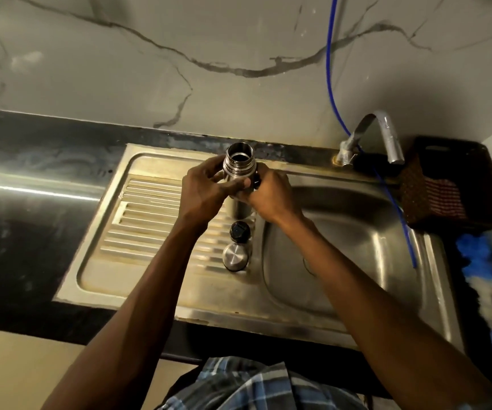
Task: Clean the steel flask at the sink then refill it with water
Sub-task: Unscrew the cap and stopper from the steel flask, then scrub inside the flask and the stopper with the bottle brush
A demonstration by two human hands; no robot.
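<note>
At centre frame the left hand (201,189) curls around the open-mouthed steel flask (239,165), held upright over the ribbed drainboard (147,220). The right hand (271,195) grips its other side. Below lie two caps (236,247); the sink basin (357,247) and tap (386,137) sit to the right.

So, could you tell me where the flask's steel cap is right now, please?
In the head view the steel cap stands on the ribbed drainboard left of the basin, just nearer the person than the black stopper, below the held flask.

steel drainboard (138,220) carries black stopper (239,231) beside steel cap (235,256).
</note>
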